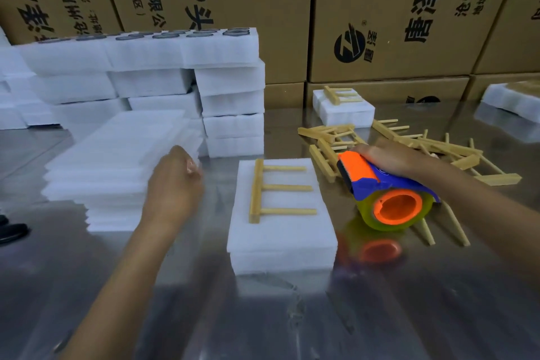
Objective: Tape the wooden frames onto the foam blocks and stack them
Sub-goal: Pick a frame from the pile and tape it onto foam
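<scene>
From the head camera, a white foam block (282,231) lies between the two hands on the shiny metal table (292,316). A pale wooden frame (271,188), one bar with three prongs, lies flat on top of it. The right hand (388,158) curls over an orange and blue tape dispenser (385,196) just right of the block. The left hand (175,184) hangs with fingers curled at the edge of a foam sheet stack (117,164); whether it pinches a sheet is unclear. Loose frames (409,143) lie beyond the right hand, before cardboard boxes (394,9).

Both bare forearms reach forward; left hand (175,184) loosely curled, right hand (388,156) gripping, its palm facing down
</scene>
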The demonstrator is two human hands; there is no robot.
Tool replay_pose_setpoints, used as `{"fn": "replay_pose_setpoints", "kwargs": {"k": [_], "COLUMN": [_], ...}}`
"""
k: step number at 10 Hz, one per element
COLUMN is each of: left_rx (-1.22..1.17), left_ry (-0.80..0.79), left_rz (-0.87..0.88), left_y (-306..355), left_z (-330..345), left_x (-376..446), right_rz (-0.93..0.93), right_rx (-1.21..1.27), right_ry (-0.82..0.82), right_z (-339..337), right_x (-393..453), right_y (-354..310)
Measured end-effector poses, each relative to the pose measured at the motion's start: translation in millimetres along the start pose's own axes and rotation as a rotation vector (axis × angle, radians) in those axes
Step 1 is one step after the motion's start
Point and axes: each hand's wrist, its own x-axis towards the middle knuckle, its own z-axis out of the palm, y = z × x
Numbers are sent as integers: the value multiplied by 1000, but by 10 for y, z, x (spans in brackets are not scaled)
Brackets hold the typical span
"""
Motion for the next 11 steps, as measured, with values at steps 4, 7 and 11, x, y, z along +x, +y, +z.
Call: {"fn": "replay_pose_setpoints", "kwargs": {"k": [4, 7, 11], "left_rx": [-293, 301, 721], "left_ry": [-219, -418, -275], "left_rz": [-18, 309, 557], "left_y": [-163, -313, -207], "left_z": [558, 487, 370], "left_x": [-580, -649, -376], "right_rz": [34, 1, 37], "right_rx": [-73, -77, 6], "right_ry": [35, 41, 56], "right_z": [9, 21, -11], "right_x": [-96, -131, -152], "right_y": [-24, -59, 15]}}
